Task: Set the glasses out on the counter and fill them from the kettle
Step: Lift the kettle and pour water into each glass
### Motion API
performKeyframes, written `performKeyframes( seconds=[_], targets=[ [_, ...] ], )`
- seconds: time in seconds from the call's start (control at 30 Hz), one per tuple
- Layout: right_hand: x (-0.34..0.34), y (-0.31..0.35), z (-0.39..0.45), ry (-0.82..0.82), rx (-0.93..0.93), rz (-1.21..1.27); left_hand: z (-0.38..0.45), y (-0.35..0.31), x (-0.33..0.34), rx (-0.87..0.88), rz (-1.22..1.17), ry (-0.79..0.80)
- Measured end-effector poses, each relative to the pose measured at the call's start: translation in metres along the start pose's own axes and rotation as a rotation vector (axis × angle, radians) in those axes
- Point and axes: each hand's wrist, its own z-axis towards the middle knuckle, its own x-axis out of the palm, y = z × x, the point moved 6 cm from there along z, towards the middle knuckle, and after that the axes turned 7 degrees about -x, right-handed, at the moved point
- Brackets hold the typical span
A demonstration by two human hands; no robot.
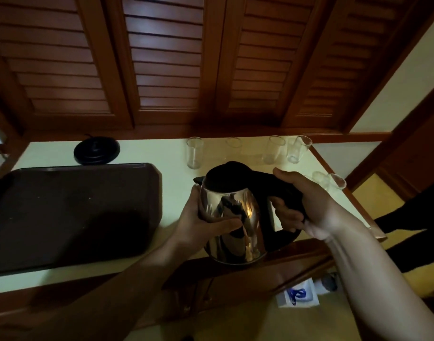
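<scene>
A shiny steel kettle (235, 217) with a black lid and handle is held above the front edge of the pale counter (147, 151). My right hand (307, 205) grips its black handle. My left hand (203, 222) is pressed around the kettle's steel body on the spout side. Several clear glasses stand at the back right of the counter: one (194, 152) just beyond the kettle, one (234, 143) further right, two close together (273, 149) (297, 148). Two more glasses (334, 182) stand near the counter's right edge, beyond my right hand.
A dark brown tray (70, 217) fills the left of the counter. The kettle's round black base (96, 150) sits behind it. Louvred wooden doors (166, 60) rise behind the counter. A white box with blue marking (298, 295) lies on the floor below.
</scene>
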Motion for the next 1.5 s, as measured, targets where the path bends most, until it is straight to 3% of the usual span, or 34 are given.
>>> performKeyframes(
  seconds=[0.53,0.9,1.13,1.5],
  targets=[
    [-0.016,-0.003,0.032,-0.013,0.016,-0.013,0.02,0.022,0.001,-0.061,-0.122,-0.021],
    [-0.03,0.003,0.031,0.198,-0.048,0.036,0.024,0.023,0.019,-0.025,-0.099,-0.02],
    [-0.043,0.008,0.032,0.123,0.006,-0.034,0.027,0.031,0.036,-0.006,-0.115,-0.041],
    [-0.039,0.014,0.04,0.14,0.073,-0.07,0.031,0.04,0.043,-0.041,-0.234,-0.17]
  ],
)
